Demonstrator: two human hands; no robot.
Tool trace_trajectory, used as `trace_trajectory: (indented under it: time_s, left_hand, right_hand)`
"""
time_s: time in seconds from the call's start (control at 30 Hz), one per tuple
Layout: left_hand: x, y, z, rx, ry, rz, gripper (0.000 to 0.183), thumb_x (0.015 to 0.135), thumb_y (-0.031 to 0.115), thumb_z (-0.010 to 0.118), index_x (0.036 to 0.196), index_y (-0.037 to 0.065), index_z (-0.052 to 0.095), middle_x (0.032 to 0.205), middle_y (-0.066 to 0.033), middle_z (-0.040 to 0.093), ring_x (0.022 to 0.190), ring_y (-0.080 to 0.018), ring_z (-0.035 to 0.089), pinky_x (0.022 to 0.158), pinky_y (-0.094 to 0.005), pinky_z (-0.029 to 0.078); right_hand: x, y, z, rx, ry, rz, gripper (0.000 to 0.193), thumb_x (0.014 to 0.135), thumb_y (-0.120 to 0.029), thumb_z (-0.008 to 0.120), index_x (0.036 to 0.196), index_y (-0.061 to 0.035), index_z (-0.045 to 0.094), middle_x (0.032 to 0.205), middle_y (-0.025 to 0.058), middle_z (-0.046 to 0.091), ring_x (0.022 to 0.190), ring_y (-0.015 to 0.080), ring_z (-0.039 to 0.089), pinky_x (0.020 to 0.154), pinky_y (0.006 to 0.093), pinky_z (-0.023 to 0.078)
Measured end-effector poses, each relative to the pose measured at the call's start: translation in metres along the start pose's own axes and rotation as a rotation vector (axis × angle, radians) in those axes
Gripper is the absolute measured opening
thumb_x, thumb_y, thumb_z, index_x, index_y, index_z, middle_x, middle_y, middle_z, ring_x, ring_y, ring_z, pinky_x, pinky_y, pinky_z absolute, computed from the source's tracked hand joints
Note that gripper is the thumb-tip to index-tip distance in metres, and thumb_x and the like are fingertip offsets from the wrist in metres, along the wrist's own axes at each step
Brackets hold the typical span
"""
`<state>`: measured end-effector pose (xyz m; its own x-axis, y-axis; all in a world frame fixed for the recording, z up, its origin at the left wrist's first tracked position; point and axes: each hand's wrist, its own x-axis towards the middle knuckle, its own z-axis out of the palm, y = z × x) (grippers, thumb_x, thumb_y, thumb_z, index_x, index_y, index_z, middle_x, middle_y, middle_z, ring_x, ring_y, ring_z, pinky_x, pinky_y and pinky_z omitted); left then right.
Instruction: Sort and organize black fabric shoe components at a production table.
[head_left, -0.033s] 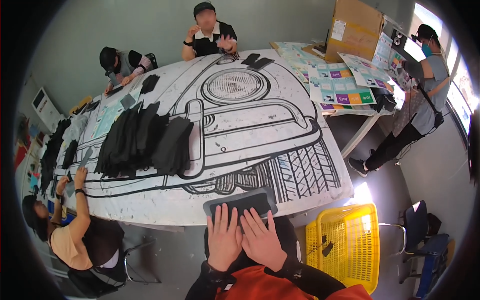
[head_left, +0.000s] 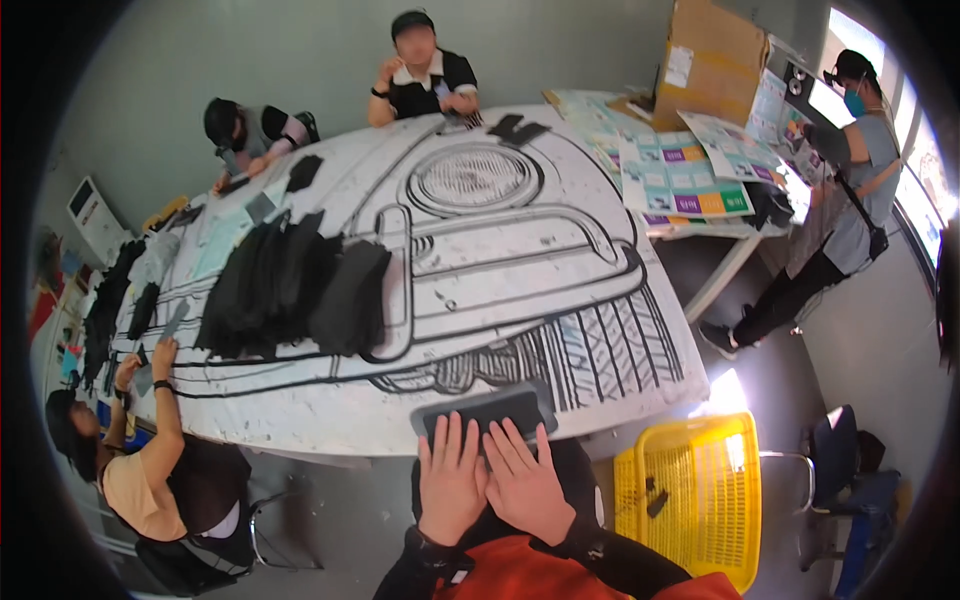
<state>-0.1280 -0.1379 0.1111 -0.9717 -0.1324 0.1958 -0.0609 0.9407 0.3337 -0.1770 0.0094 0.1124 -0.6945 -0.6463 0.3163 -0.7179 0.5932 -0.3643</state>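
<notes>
Both my hands lie side by side at the near edge of the table, palms down with the fingers stretched out. Under the fingertips of my left hand point(head_left: 453, 480) and my right hand point(head_left: 527, 478) is a flat black piece point(head_left: 490, 408), seemingly cloth. It rests on a grey board point(head_left: 543, 397) with rounded corners, whose near part my hands cover. Neither hand grips anything. To the left on the table are heaped black cloth pieces point(head_left: 270, 290), with two small dark pieces point(head_left: 518, 130) at the far side.
A white table cover point(head_left: 500, 300) printed with a car front spans the table. A yellow basket point(head_left: 690, 500) holding small dark scraps stands at right on the floor. Printed sheets point(head_left: 680, 170) and a cardboard box point(head_left: 710, 65) are on the right-hand table. Several people work around.
The person at the far side has lowered a raised open hand toward the table. The scene sits slightly lower in view. My hands stay flat on the black piece.
</notes>
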Motion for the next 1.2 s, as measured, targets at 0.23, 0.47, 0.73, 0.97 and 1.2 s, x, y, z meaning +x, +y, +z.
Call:
trace_trajectory:
  time_s: [0.23, 0.47, 0.73, 0.97, 1.2]
  left_hand:
    - [-0.002, 0.007, 0.006, 0.03, 0.199, 0.208, 0.043, 0.098, 0.018, 0.053, 0.136, -0.002, 0.057, 0.137, -0.0222, 0.06, 0.13, -0.0366, 0.055, 0.109, -0.0471, 0.043]
    - [-0.004, -0.01, 0.003, -0.018, 0.098, 0.161, 0.061, 0.094, 0.03, 0.061, 0.147, 0.003, 0.049, 0.154, -0.0169, 0.047, 0.143, -0.0337, 0.043, 0.117, -0.0494, 0.035]
    - [-0.002, -0.011, 0.005, 0.048, 0.135, 0.191, 0.061, 0.093, 0.027, 0.064, 0.147, 0.003, 0.049, 0.152, -0.0151, 0.049, 0.141, -0.0318, 0.046, 0.116, -0.0463, 0.038]
    - [-0.004, -0.012, 0.006, 0.033, 0.164, 0.205, 0.062, 0.089, 0.022, 0.066, 0.145, 0.003, 0.05, 0.151, -0.0152, 0.05, 0.14, -0.0318, 0.047, 0.114, -0.0459, 0.039]
    - [-0.002, -0.01, 0.003, 0.085, 0.254, 0.236, 0.055, 0.085, 0.016, 0.069, 0.137, 0.003, 0.057, 0.141, -0.0139, 0.058, 0.131, -0.0294, 0.055, 0.108, -0.0432, 0.044]
  right_hand:
    - [0.016, 0.013, -0.014, 0.015, -0.045, -0.109, 0.071, 0.08, -0.025, 0.064, 0.142, 0.006, 0.051, 0.15, 0.0251, 0.048, 0.145, 0.0396, 0.04, 0.119, 0.0558, 0.028]
    - [0.021, 0.014, -0.012, -0.071, -0.054, -0.134, 0.08, 0.074, -0.028, 0.067, 0.144, 0.0065, 0.048, 0.151, 0.0273, 0.046, 0.145, 0.0391, 0.04, 0.12, 0.0516, 0.03]
    - [0.018, 0.019, 0.008, -0.221, 0.01, -0.06, 0.081, 0.072, -0.026, 0.067, 0.143, 0.0082, 0.048, 0.151, 0.0278, 0.045, 0.144, 0.0393, 0.041, 0.119, 0.0532, 0.031]
    - [0.015, 0.025, 0.024, -0.279, 0.066, 0.016, 0.078, 0.074, -0.026, 0.067, 0.142, 0.0082, 0.05, 0.151, 0.026, 0.047, 0.144, 0.036, 0.041, 0.118, 0.0651, 0.021]
    - [0.012, 0.025, 0.022, -0.348, 0.097, -0.021, 0.075, 0.074, -0.025, 0.066, 0.14, 0.0074, 0.052, 0.149, 0.0235, 0.05, 0.143, 0.0328, 0.045, 0.115, 0.0729, 0.016]
